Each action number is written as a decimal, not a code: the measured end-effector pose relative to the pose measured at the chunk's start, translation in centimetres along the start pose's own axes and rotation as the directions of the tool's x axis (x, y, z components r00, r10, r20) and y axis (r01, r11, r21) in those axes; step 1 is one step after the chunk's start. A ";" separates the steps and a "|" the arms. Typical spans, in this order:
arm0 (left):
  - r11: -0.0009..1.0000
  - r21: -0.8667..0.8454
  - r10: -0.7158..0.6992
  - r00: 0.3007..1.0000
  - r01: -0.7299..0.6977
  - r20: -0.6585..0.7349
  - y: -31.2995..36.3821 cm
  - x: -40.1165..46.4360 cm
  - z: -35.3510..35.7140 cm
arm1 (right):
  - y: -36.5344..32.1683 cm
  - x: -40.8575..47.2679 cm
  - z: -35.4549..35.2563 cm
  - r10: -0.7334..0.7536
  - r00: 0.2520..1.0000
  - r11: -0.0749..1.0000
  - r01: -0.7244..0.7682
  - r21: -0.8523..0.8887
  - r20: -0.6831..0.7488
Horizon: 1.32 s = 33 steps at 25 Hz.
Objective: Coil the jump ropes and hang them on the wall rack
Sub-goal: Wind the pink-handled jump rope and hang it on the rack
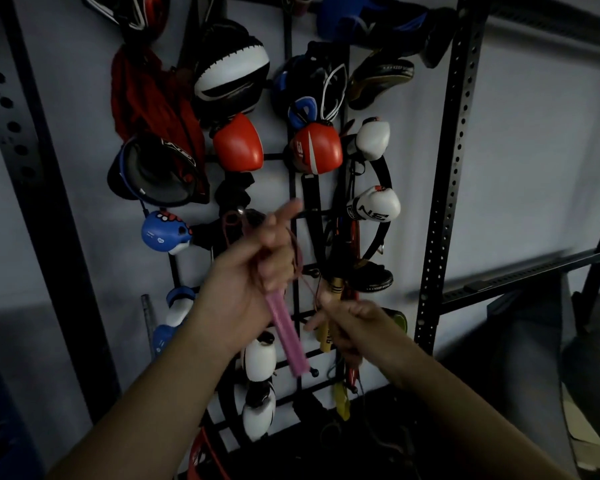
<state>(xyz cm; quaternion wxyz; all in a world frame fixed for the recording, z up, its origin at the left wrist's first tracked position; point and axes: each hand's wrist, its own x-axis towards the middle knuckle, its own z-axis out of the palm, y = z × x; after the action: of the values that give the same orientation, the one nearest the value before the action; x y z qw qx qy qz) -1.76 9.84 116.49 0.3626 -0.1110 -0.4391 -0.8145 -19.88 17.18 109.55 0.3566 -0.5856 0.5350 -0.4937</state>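
Observation:
My left hand (253, 271) is closed around a pink jump rope handle (288, 332) that points down and to the right; a second pink handle end (234, 220) and thin cord loops stick out above its fingers. My right hand (343, 320) pinches the thin pink cord (309, 287) just right of the left hand. Both hands are raised in front of the black wall rack (291, 188). A yellow-handled rope (328, 336) hangs on the rack right behind my right hand. The picture is blurred at the fingers.
The rack is crowded with red boxing gloves (238, 143), white gloves (373, 206), a blue glove (165, 232), focus pads (231, 69) and headgear (155, 171). Black perforated steel uprights (444, 188) stand on both sides. Dark items lie on the floor at the lower right.

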 end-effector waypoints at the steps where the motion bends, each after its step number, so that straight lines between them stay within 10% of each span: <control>1: 0.990 0.081 0.119 0.988 -0.112 -0.100 0.5 0.5 0.0 | 0.6 -0.7 0.7 0.038 0.997 0.999 -0.038 0.000 0.066; 4: 0.813 0.564 0.292 0.940 -0.146 -0.178 1.5 1.3 -1.3 | 0.5 -2.4 2.2 -0.032 0.987 0.973 0.067 -0.222 0.160; 7: 0.259 0.962 0.126 0.985 0.084 -0.120 0.5 0.1 -3.4 | -2.2 -2.6 1.4 -0.162 0.979 0.914 0.196 -0.355 0.122; 9: 0.140 0.975 -0.027 0.985 0.174 -0.172 -0.4 -0.8 -3.8 | -3.5 -1.7 -0.3 -0.242 0.969 0.881 0.240 -0.407 0.048; 29: 0.717 0.651 -0.262 0.962 0.249 -0.079 -0.2 -0.3 -1.4 | -4.9 1.7 -2.9 -0.438 0.874 0.881 0.372 -0.293 -0.208; 33: 0.710 0.666 -0.225 0.970 0.231 -0.097 -0.5 -0.5 -1.2 | -4.5 1.9 -2.8 -0.431 0.880 0.886 0.371 -0.278 -0.199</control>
<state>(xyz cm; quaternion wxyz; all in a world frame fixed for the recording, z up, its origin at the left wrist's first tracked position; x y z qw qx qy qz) -1.60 9.35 115.18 0.2768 0.0858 -0.7118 -0.6398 -21.46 16.37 114.87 0.1034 -0.6531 0.4963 -0.5625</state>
